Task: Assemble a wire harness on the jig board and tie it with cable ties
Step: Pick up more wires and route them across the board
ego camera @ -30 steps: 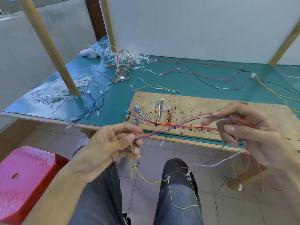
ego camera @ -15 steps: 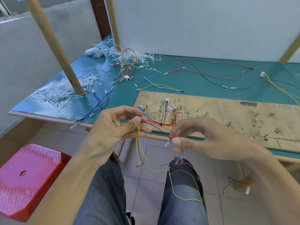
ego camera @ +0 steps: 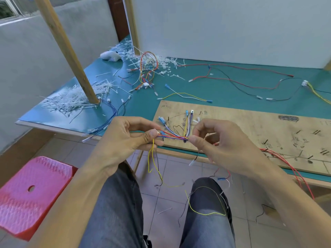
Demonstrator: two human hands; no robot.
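A bundle of thin red, blue, purple and yellow wires (ego camera: 172,137) stretches between my two hands just in front of the wooden jig board (ego camera: 250,129). My left hand (ego camera: 129,138) pinches the bundle's left end between thumb and fingers; yellow and black strands hang down from it. My right hand (ego camera: 220,140) pinches the same bundle a short way to the right, with red wires trailing off under the wrist. Short wires with blue and white connectors (ego camera: 188,119) lie on the board's left end.
A green table (ego camera: 223,90) carries the board, loose red, black and yellow wires, a tangled harness (ego camera: 147,72) and heaps of white cable ties (ego camera: 75,99). A slanted wooden post (ego camera: 66,49) stands at left. A pink stool (ego camera: 34,192) sits beside my knees.
My right hand has slid in along the bundle from far right to close beside my left hand. The view has dipped and shifted slightly.
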